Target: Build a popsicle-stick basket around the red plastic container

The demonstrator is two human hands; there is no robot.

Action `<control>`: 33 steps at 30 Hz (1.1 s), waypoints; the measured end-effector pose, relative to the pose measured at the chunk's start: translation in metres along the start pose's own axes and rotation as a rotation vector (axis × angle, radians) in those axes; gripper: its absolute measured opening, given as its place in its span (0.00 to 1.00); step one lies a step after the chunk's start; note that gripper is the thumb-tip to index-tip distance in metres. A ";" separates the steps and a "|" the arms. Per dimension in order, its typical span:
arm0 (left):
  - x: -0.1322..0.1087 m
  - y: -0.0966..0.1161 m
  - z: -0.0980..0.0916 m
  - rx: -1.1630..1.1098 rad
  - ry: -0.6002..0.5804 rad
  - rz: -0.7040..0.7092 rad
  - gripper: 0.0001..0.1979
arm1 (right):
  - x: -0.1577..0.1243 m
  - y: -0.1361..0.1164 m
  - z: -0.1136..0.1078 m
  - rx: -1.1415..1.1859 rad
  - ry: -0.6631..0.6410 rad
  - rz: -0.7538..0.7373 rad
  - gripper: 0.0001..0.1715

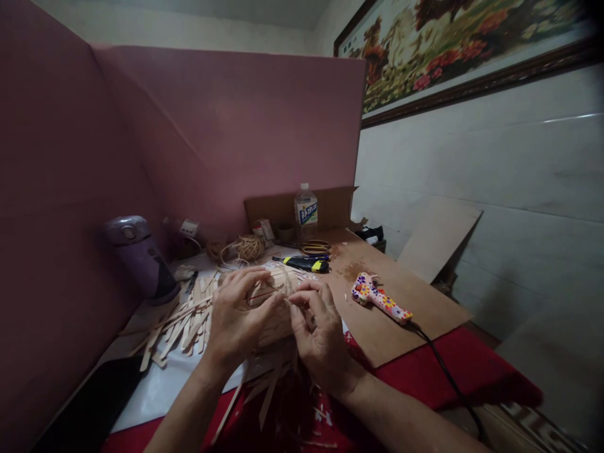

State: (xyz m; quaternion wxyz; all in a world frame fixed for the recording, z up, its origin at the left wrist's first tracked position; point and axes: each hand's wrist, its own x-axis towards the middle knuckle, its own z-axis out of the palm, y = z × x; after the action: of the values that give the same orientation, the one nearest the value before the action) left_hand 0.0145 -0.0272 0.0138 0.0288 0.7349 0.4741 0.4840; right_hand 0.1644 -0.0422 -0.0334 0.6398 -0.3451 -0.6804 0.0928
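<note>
My left hand and my right hand meet over a small rounded piece built of wooden craft sticks. Both hands curl round it, the fingertips pinched together at its top near a thin strand of twine. The lower part of the piece is hidden behind my hands. Loose wooden sticks lie scattered to the left of it and just below my wrists.
A flower-patterned glue gun with a black cord lies on a cardboard sheet to the right. Behind are a utility knife, a twine ball, a water bottle and a purple flask. Pink partition boards close off left and back.
</note>
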 end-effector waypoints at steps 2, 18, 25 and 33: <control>0.000 0.000 0.000 0.001 0.000 -0.012 0.12 | -0.001 0.001 0.001 -0.005 -0.001 0.008 0.07; 0.000 0.001 0.001 0.051 0.015 -0.021 0.12 | 0.011 -0.001 -0.013 -0.228 -0.095 -0.195 0.07; -0.001 0.003 0.001 0.086 0.025 -0.016 0.11 | 0.036 0.002 -0.034 -0.519 -0.324 -0.533 0.08; 0.000 0.004 0.001 0.082 0.039 -0.008 0.10 | 0.051 -0.006 -0.040 -0.662 -0.432 -0.793 0.15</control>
State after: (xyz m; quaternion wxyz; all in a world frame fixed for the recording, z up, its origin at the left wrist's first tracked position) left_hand 0.0183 -0.0291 0.0149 -0.0087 0.7240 0.4968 0.4785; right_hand 0.2030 -0.0290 0.0179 0.3294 -0.2182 -0.8666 -0.3049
